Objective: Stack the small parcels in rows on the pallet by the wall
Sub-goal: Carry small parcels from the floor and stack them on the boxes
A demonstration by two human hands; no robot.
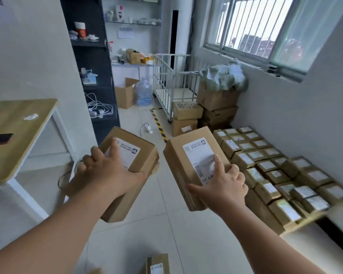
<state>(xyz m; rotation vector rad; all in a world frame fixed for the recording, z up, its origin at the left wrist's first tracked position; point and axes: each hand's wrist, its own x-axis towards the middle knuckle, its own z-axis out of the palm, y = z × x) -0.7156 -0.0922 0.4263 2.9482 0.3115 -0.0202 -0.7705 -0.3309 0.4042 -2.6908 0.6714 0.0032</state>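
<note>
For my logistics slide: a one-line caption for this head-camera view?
Left hand holds the left parcel, right hand the right parcel, beside parcel rows stacked along the wall.

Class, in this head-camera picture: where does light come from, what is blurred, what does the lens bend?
Head view: daylight comes through the overexposed barred window. Head view: the stacked parcels nearest the camera smear, while the left parcel in the left hand and right parcel in the right hand stay sharper. Head view: the wide lens tilts the dark shelf unit.
</note>
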